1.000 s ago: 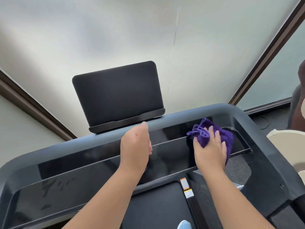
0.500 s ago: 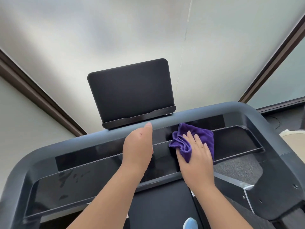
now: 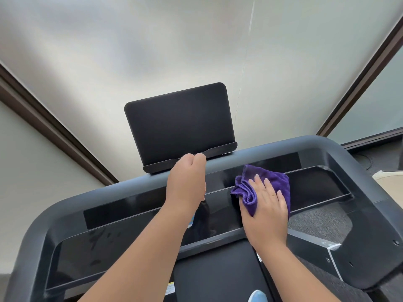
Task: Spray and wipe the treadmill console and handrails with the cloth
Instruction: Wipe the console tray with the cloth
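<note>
Cloth (image 3: 275,179) under flat right hand (image 3: 266,211), against back edge of console tray (image 3: 316,186), left hand (image 3: 185,184), grip hidden

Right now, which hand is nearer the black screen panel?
Left. The left hand sits at the bottom ledge of the screen panel; the right hand presses the purple cloth lower right.

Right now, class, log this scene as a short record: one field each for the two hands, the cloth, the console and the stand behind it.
left hand: fingers curled, at the console's far rim; whether it holds anything is hidden
right hand: flat, pressing the cloth down
cloth: purple, bunched, on the console right of centre
console: dark and glossy, with smears on its left part
stand: dark panel with a lip, behind the console
</note>
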Demonstrator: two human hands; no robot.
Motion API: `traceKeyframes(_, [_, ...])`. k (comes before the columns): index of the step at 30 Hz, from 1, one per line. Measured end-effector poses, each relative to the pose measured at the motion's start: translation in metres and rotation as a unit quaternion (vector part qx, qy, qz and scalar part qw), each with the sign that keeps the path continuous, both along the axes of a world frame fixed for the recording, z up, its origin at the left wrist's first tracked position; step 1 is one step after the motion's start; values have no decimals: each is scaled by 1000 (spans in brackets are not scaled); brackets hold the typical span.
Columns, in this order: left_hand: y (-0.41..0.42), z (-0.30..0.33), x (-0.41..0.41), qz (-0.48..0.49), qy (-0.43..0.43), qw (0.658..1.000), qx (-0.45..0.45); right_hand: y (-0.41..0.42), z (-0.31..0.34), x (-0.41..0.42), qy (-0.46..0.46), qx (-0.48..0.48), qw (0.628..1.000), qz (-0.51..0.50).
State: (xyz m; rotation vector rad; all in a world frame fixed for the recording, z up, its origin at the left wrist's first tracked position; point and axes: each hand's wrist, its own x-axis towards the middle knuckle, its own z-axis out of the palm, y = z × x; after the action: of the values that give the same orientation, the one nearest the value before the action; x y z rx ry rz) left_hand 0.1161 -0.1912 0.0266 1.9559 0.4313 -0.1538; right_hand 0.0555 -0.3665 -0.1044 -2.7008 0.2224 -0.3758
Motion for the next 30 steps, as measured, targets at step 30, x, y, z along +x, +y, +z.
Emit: traceKeyframes(30, [15, -60, -57, 34, -197, 971, -130, 44, 40, 67, 3, 480, 868, -131])
